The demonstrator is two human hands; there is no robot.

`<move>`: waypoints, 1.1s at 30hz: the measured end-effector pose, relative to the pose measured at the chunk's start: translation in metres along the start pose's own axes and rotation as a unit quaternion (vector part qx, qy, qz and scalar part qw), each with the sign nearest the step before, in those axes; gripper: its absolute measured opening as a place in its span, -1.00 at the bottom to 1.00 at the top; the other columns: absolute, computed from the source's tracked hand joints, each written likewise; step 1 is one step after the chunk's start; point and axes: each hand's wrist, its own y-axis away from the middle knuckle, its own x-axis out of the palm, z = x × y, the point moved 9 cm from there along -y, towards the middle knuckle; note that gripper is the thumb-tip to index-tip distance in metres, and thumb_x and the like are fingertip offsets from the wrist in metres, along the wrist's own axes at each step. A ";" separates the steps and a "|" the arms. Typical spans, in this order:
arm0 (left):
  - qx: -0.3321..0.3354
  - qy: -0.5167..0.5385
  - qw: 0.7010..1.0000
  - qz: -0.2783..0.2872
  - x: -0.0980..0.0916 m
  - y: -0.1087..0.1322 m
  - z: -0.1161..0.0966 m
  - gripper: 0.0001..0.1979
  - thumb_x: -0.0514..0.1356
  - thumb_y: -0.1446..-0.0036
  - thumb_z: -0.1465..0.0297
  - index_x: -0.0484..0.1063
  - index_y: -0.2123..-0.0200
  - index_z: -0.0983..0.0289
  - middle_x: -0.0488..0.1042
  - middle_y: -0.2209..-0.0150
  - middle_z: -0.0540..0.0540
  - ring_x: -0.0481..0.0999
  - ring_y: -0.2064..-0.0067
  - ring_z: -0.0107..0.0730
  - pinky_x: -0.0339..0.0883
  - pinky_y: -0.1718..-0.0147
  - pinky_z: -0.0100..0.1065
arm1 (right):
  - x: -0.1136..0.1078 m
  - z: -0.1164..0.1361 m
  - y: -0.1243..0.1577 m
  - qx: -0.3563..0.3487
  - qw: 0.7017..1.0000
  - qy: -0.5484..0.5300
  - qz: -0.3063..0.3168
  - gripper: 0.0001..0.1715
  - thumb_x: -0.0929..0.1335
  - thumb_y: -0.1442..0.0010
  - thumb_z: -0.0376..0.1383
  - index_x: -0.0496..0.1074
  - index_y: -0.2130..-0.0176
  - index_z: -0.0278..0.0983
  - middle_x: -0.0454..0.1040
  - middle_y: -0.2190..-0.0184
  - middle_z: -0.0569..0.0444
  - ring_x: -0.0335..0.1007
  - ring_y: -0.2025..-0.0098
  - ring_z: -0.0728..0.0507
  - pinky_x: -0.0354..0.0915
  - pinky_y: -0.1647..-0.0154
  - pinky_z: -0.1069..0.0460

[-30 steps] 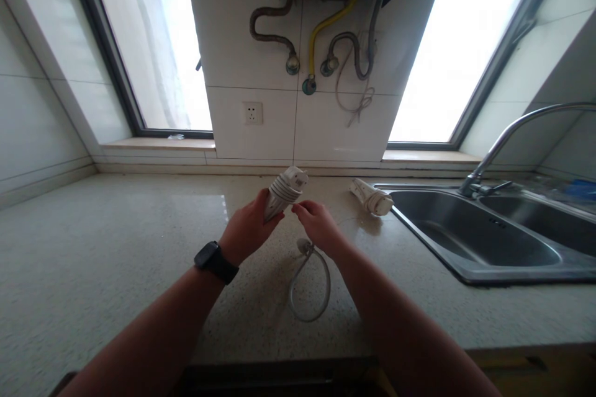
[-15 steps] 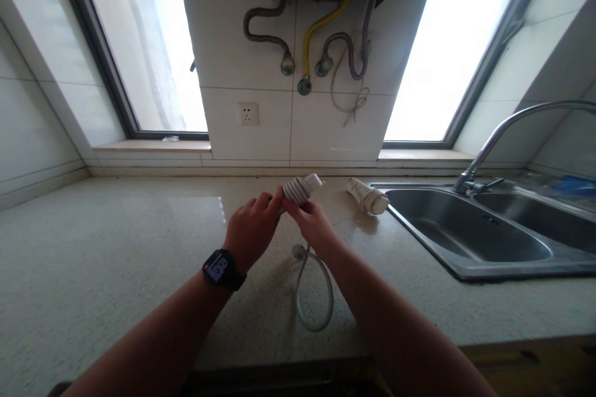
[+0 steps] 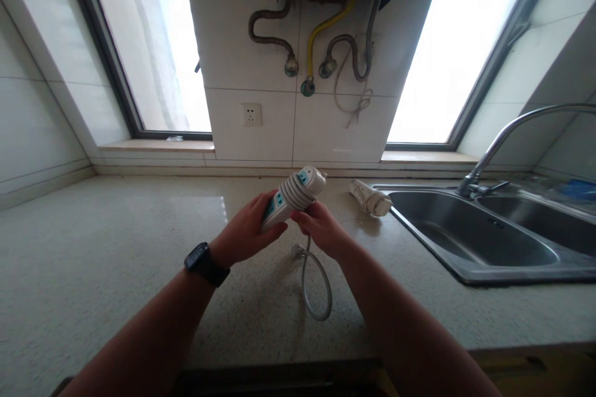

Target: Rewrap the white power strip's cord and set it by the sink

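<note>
My left hand [image 3: 246, 231] grips a white power strip [image 3: 293, 195] with its cord wound in coils around the far half; blue sockets face up. My right hand [image 3: 320, 227] is closed on the cord [image 3: 315, 282] just under the coils, and the loose end hangs down in a loop onto the speckled countertop [image 3: 116, 242], with the plug lying beside it. A black watch sits on my left wrist. A second white power strip [image 3: 371, 197], also wrapped in its cord, lies on the counter to the right, near the sink.
A steel double sink [image 3: 484, 236] with a curved tap [image 3: 507, 136] fills the right side. On the tiled wall ahead are a socket [image 3: 252, 115], several hoses [image 3: 321, 43] under a dark heater, and two bright windows.
The strip has turned in my left hand so its socket face points up. My right hand stays on the cord below the coils; the hanging loop shifted slightly.
</note>
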 end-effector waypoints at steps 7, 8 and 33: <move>-0.089 0.070 0.994 0.011 0.011 0.001 0.015 -0.50 0.27 -0.18 0.21 0.29 -0.14 0.22 0.54 0.08 0.17 0.55 0.14 -0.20 0.43 0.18 -0.18 | -0.003 -0.013 -0.002 0.053 0.999 0.007 -0.006 -0.51 0.45 -0.07 0.06 0.38 0.22 -0.26 0.10 0.58 0.28 -0.11 0.60 0.04 -0.10 0.60 0.07; -0.091 0.059 0.994 -0.004 0.010 0.001 0.016 -0.50 0.27 -0.17 0.21 0.28 -0.13 0.22 0.54 0.08 0.17 0.55 0.14 -0.20 0.43 0.18 -0.18 | -0.004 -0.015 -0.002 0.061 0.998 0.007 -0.013 -0.54 0.44 -0.07 0.04 0.38 0.24 -0.25 0.10 0.58 0.28 -0.12 0.60 0.05 -0.12 0.61 0.08; -0.063 -0.338 0.934 -0.093 0.001 -0.002 -0.010 -0.42 0.23 -0.24 0.30 0.18 -0.28 0.19 0.47 0.05 0.23 0.46 0.05 0.01 0.36 0.11 -0.06 | -0.015 -0.028 -0.006 0.069 0.988 0.094 -0.099 -0.51 0.37 -0.15 0.08 0.45 0.32 -0.31 0.23 0.59 0.14 0.08 0.51 -0.03 0.04 0.51 0.05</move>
